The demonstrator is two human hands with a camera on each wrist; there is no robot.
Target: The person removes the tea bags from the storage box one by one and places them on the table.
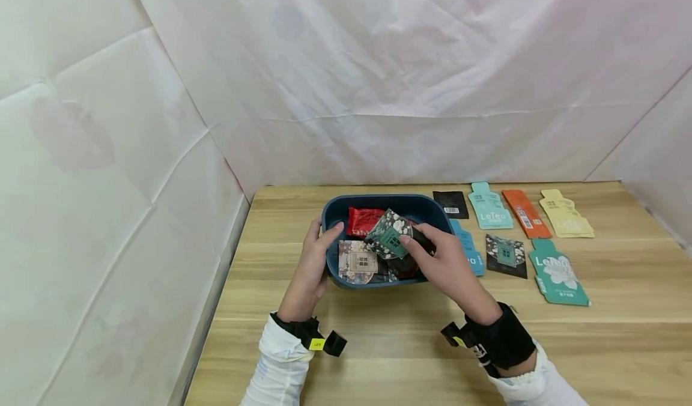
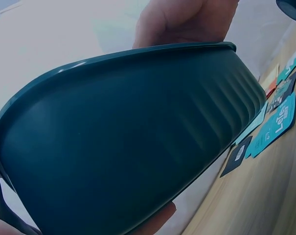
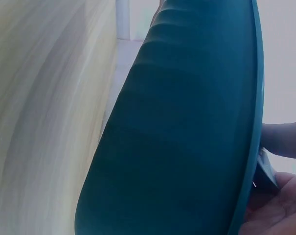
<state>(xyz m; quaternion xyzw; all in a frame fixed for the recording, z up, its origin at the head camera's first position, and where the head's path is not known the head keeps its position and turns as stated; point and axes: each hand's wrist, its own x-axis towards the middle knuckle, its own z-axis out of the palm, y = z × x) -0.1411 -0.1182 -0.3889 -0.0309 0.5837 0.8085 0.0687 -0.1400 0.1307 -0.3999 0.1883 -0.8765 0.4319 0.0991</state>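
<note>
My left hand (image 1: 309, 268) grips the left end of a dark blue plastic tub (image 1: 389, 198), thumb over the rim and fingers underneath. In the left wrist view the tub's side (image 2: 123, 132) fills the frame, tilted and raised off the table. Over the tub's right half, my right hand (image 1: 446, 265) pinches a dark floral tea sachet (image 1: 386, 232) with a green label, thumb on top. Inside the tub lie a red sachet (image 1: 361, 221) and a beige floral sachet (image 1: 354, 262); darker ones are partly hidden below the held sachet.
Right of the tub on the wooden table (image 1: 378, 358) lie a black packet (image 1: 451, 204), an orange packet (image 1: 527, 214), a yellow packet (image 1: 566, 215), a green LeTea packet (image 1: 559, 274), another dark floral sachet (image 1: 506, 254) and light blue packets. White cloth (image 1: 378, 93) hangs behind.
</note>
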